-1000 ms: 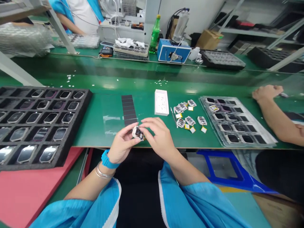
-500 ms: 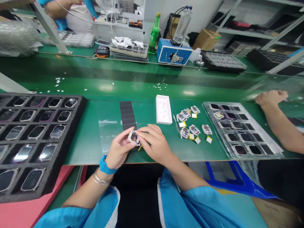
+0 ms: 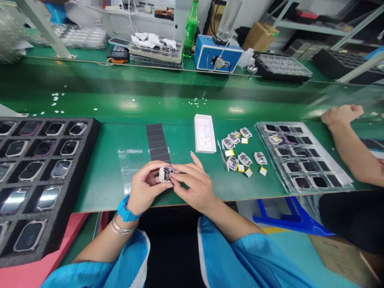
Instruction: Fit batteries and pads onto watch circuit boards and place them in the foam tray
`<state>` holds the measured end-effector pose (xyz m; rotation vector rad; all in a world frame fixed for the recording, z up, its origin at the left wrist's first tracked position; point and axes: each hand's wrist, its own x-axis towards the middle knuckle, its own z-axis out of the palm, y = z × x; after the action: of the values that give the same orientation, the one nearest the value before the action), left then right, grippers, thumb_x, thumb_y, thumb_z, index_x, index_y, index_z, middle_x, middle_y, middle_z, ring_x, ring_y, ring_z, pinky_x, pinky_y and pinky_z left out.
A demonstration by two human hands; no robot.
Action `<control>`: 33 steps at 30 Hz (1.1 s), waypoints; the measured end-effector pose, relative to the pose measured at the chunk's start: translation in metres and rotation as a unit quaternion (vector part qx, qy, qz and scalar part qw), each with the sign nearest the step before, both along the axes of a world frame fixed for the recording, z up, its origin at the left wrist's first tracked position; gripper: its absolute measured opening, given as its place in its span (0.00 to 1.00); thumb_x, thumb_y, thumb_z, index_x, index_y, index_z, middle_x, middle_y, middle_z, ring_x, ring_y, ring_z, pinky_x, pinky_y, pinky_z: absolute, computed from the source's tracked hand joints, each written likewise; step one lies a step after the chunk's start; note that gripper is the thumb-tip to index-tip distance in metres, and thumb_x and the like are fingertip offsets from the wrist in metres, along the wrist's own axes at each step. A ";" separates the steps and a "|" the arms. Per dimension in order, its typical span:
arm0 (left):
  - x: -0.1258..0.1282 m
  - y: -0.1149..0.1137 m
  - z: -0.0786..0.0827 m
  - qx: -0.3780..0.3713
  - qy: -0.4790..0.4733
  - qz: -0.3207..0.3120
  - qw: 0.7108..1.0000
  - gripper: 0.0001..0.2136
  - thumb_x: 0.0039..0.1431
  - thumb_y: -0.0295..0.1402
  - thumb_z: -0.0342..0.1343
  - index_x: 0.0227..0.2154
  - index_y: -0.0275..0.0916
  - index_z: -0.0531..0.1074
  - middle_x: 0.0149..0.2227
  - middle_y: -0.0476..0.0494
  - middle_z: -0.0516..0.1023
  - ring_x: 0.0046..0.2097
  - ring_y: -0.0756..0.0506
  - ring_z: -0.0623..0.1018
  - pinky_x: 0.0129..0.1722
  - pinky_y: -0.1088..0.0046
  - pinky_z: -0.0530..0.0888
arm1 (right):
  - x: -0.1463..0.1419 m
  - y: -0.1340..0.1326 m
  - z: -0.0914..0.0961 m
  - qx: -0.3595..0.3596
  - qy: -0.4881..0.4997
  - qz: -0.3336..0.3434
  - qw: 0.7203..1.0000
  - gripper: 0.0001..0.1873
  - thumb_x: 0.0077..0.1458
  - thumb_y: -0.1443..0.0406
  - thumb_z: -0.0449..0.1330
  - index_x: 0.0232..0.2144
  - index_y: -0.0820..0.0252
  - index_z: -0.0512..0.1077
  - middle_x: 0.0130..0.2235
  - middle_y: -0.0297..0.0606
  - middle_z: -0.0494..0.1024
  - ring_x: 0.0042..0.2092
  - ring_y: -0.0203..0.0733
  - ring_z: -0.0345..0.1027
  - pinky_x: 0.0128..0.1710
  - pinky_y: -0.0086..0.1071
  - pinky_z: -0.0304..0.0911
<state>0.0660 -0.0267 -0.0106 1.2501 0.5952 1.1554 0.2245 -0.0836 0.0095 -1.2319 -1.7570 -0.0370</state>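
Observation:
My left hand (image 3: 145, 186) is closed around a small white watch case (image 3: 165, 174), its open inner side facing up, held just above the near part of the green bench (image 3: 126, 108). My right hand (image 3: 195, 185) pinches at the right side of the same case with thumb and forefinger; the other fingers are spread. Just beyond the hands lies a strip of dark rectangular pads (image 3: 157, 142) on a clear film. Several more watch cases with small yellow-edged parts (image 3: 241, 154) lie loose to the right.
A black foam tray (image 3: 39, 168) of watch bodies fills the left. A white box (image 3: 204, 133) stands mid-bench. A clear blister tray (image 3: 301, 156) lies at right, beside another person's forearm (image 3: 348, 144). A blue device (image 3: 217, 60) and green bottle (image 3: 189, 30) stand at the back.
Both hands have kept hold of the watch case and turned it slightly, drifting a little left. The view has tipped down. The other person's hand at right has stayed about where it was.

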 end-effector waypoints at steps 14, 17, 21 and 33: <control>0.008 -0.006 -0.002 -0.105 -0.053 0.003 0.993 0.24 0.39 0.24 0.73 0.43 0.44 0.79 0.39 0.44 0.82 0.41 0.46 0.82 0.40 0.74 0.80 | 0.018 0.008 -0.005 0.010 0.036 -0.039 0.999 0.09 0.59 0.71 0.57 0.32 0.56 0.76 0.37 0.36 0.83 0.38 0.38 0.78 0.57 0.45 0.70; 0.005 -0.005 0.003 -0.191 -0.101 -0.049 0.975 0.22 0.41 0.27 0.73 0.43 0.43 0.79 0.39 0.43 0.83 0.41 0.44 0.83 0.39 0.72 0.80 | 0.063 0.020 0.000 -0.023 0.025 -0.181 0.983 0.09 0.60 0.68 0.57 0.34 0.58 0.78 0.36 0.39 0.84 0.39 0.43 0.79 0.45 0.40 0.75; 0.002 -0.005 0.006 -0.245 -0.121 -0.091 0.958 0.20 0.43 0.29 0.73 0.42 0.42 0.80 0.39 0.42 0.83 0.41 0.43 0.83 0.38 0.73 0.80 | 0.086 0.027 0.000 -0.163 0.058 -0.198 0.965 0.08 0.57 0.67 0.60 0.35 0.59 0.80 0.40 0.43 0.84 0.42 0.49 0.79 0.48 0.46 0.73; -0.001 -0.009 -0.005 -0.154 -0.044 -0.070 0.985 0.23 0.44 0.21 0.70 0.44 0.45 0.80 0.43 0.45 0.83 0.43 0.49 0.82 0.45 0.79 0.78 | -0.006 -0.003 -0.008 -0.045 0.063 -0.018 0.997 0.07 0.57 0.73 0.59 0.31 0.56 0.74 0.35 0.36 0.82 0.38 0.38 0.77 0.45 0.34 0.72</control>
<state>0.0653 -0.0358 -0.0153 0.9554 0.5847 0.9546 0.2181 -0.0865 0.0013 -1.3030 -1.6418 0.0975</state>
